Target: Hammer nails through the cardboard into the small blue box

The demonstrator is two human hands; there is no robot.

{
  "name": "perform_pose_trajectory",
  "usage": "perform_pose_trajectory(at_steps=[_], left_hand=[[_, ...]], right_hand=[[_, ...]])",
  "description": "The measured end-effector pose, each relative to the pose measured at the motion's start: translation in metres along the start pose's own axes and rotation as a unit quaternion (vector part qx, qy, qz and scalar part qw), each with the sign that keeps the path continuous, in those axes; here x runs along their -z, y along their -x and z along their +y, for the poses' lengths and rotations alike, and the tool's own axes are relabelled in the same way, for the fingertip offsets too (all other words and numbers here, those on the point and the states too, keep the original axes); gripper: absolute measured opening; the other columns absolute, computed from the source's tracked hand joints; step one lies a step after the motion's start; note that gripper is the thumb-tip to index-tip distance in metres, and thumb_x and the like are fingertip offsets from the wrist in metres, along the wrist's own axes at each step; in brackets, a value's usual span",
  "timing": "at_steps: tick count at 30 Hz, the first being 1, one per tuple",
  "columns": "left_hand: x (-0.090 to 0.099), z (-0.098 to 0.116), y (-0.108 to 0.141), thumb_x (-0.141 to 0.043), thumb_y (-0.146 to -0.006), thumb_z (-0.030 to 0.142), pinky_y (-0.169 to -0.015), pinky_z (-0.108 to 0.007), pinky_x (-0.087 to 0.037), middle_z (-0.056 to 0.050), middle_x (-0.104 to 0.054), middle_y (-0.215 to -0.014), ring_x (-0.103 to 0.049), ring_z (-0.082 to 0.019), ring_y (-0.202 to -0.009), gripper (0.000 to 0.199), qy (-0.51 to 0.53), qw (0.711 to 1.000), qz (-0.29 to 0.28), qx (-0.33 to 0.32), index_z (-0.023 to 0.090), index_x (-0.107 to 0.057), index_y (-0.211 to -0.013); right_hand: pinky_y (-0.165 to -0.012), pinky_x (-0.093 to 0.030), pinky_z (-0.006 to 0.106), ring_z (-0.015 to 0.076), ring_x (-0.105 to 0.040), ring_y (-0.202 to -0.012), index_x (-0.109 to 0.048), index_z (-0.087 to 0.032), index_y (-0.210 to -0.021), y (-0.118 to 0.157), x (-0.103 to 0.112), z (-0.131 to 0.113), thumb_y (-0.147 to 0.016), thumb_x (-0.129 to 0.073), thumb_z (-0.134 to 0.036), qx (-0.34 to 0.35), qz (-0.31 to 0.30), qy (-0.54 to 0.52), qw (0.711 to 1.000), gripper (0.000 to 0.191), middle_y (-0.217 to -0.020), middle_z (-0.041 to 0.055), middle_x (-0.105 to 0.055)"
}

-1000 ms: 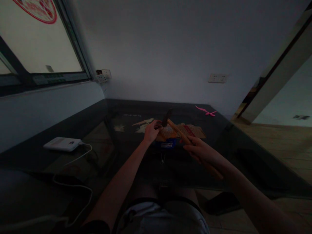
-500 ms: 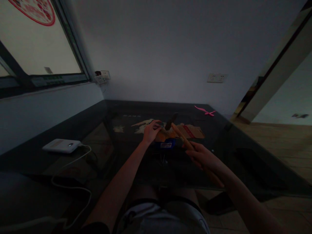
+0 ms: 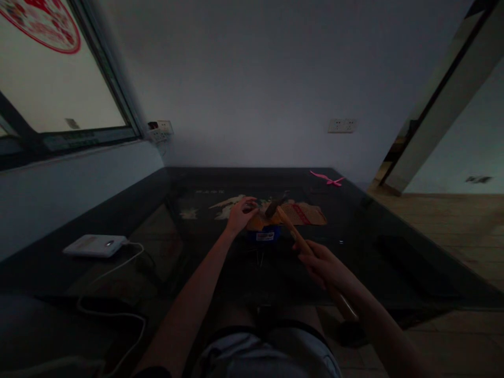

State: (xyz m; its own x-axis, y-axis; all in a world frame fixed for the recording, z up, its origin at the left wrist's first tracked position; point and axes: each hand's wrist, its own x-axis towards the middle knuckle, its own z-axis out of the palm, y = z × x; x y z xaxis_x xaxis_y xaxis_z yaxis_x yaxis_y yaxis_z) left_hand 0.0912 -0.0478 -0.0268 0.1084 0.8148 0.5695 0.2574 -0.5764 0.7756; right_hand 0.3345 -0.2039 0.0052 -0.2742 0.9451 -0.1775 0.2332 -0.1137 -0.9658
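A hammer (image 3: 292, 229) with a wooden handle and dark head is gripped by my right hand (image 3: 321, 261), its head tilted just above an orange-brown piece (image 3: 263, 221). That piece lies on a blue box (image 3: 264, 234) with a pale label. My left hand (image 3: 238, 216) rests at the left of the orange-brown piece, thumb and fingers curled together close to the hammer head. Whatever sits between those fingertips is too dark and small to make out. Right behind the box lies a brown cardboard piece (image 3: 309, 213) with a red stripe.
The dark glossy table (image 3: 212, 262) reaches the wall. On its left lies a white power bank (image 3: 95, 245) with a white cable (image 3: 112, 270). A pink ribbon (image 3: 328, 179) is at the far right corner. A dark flat object (image 3: 413, 265) lies on the right.
The hammer head has come down closer to the orange-brown piece. My left hand stays beside that piece. The whole view has shifted slightly.
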Motion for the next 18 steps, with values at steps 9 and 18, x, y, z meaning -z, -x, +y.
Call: perform_pose_trajectory(at_steps=[9, 18], left_hand=[[0.035, 0.042, 0.000, -0.058, -0.081, 0.026, -0.082, -0.031, -0.052, -0.006, -0.064, -0.099, -0.064, -0.015, -0.088, 0.022, -0.045, 0.992, 0.109, -0.046, 0.018, -0.058, -0.101], [0.048, 0.081, 0.086, -0.057, -0.083, 0.024, -0.084, -0.029, -0.046, -0.002, -0.065, -0.095, -0.060, -0.015, -0.090, 0.013, -0.223, 0.945, -0.231, -0.065, 0.022, -0.061, -0.095]], right_hand=[[-0.028, -0.024, 0.013, 0.0031, -0.028, -0.027, -0.047, -0.017, -0.108, 0.013, 0.008, 0.018, -0.080, -0.054, -0.038, 0.018, 0.003, -0.046, 0.999, 0.036, -0.042, -0.0138, -0.037], [-0.030, -0.022, 0.014, 0.0025, -0.026, -0.028, -0.047, -0.019, -0.112, 0.052, 0.002, 0.044, -0.079, -0.059, -0.045, -0.010, 0.023, -0.126, 0.992, 0.044, -0.046, -0.0120, -0.037]])
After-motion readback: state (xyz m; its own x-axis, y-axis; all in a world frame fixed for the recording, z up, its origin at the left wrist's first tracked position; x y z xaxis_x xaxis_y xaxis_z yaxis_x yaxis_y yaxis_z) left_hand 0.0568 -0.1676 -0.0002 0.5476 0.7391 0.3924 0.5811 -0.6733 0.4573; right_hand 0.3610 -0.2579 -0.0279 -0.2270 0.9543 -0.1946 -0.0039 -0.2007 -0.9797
